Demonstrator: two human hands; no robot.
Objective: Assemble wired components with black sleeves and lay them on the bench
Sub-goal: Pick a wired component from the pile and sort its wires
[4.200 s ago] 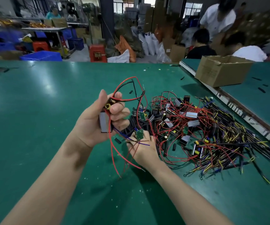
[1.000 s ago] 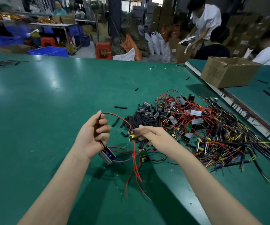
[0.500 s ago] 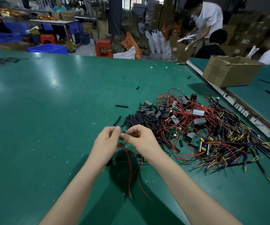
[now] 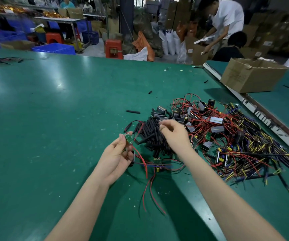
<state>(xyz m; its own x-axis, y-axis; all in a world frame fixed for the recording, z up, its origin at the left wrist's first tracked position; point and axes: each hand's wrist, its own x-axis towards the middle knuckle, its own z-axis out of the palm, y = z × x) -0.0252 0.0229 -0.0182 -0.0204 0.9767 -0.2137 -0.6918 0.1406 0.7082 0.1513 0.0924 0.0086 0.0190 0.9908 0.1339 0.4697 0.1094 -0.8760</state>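
Observation:
My left hand (image 4: 116, 154) pinches a small green circuit board (image 4: 128, 138) whose red and black wires (image 4: 144, 164) trail down onto the green bench (image 4: 53, 119). Just right of it, my right hand (image 4: 174, 133) hovers with curled fingers over a heap of black sleeves (image 4: 151, 134); whether it holds one I cannot tell. A second wired part (image 4: 157, 163) lies on the bench below the hands. Right of the sleeves spreads a big tangle of wired components (image 4: 227, 136) with red, yellow and black leads.
A single black sleeve (image 4: 133, 111) lies loose beyond the heap, another (image 4: 150, 92) farther back. An open cardboard box (image 4: 251, 76) stands at the right on a neighbouring bench. People work behind the bench at the far right.
My hands have come apart. The left one now holds the green board up, and the right one has moved right and forward to the sleeve heap.

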